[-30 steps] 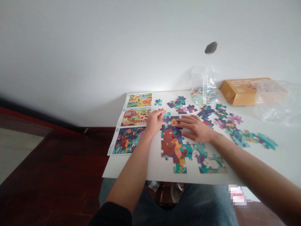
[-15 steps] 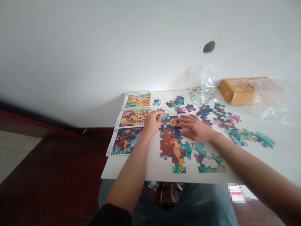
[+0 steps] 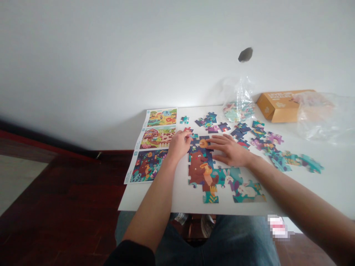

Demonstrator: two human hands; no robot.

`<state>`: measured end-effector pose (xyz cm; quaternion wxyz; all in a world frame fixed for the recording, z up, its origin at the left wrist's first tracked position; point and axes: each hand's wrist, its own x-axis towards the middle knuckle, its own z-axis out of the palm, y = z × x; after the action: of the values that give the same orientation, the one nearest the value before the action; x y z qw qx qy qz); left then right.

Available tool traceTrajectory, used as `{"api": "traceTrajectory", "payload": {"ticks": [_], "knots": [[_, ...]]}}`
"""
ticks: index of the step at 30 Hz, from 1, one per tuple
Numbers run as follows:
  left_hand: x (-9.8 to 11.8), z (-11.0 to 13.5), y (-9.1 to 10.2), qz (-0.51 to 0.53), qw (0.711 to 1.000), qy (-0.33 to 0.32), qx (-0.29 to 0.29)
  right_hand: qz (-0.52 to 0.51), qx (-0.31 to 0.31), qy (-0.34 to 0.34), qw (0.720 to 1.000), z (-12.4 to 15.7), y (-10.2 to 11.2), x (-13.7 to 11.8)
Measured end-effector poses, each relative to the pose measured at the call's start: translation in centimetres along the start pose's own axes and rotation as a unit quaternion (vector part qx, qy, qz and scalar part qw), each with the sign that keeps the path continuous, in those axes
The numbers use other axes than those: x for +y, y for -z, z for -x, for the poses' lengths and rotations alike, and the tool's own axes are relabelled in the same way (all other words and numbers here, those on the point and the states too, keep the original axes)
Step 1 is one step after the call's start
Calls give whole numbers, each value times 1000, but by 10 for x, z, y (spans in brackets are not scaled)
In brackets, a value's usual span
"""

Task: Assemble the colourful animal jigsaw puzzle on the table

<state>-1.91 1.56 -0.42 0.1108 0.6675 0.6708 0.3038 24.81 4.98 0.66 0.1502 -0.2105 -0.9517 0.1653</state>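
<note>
A partly joined jigsaw puzzle (image 3: pixel 198 164) lies on the white table, with a brown bear holding a honey pot and white rabbits beside it. At its upper left corner my left hand (image 3: pixel 179 145) is closed, thumb and forefinger pinched on a puzzle piece (image 3: pixel 194 140) with teal and dark blue on it. A red puzzle piece (image 3: pixel 188 129) sits just beyond those fingertips. My right hand (image 3: pixel 229 149) lies flat with fingers spread, their tips touching the orange beehive piece (image 3: pixel 203 143) and the bear section's right edge.
A picture sheet (image 3: pixel 133 162) with three scenes lies at the left. Loose puzzle pieces (image 3: pixel 240 129) spread across the back and right. Behind them are a clear bag of pieces (image 3: pixel 239 111), an orange box (image 3: pixel 285 111) and another clear bag (image 3: pixel 324 122) against the wall.
The red piece shows slightly more beyond my left fingertips. My right hand keeps its place on the puzzle, and the whole view has shifted very slightly.
</note>
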Motion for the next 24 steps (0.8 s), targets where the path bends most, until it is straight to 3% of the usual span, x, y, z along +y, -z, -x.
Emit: {"api": "traceTrajectory", "payload": {"ticks": [17,20,24], "knots": [[6,6,1,-37,998,-12,-48,-2,1,-2,1000,0,0,0],[6,5,0,-37,999,-9,-37,-1,1,-2,1000,0,0,0],[0,1,-3,-45,999,22,19,-8,3,0,1000,0,0,1]]}}
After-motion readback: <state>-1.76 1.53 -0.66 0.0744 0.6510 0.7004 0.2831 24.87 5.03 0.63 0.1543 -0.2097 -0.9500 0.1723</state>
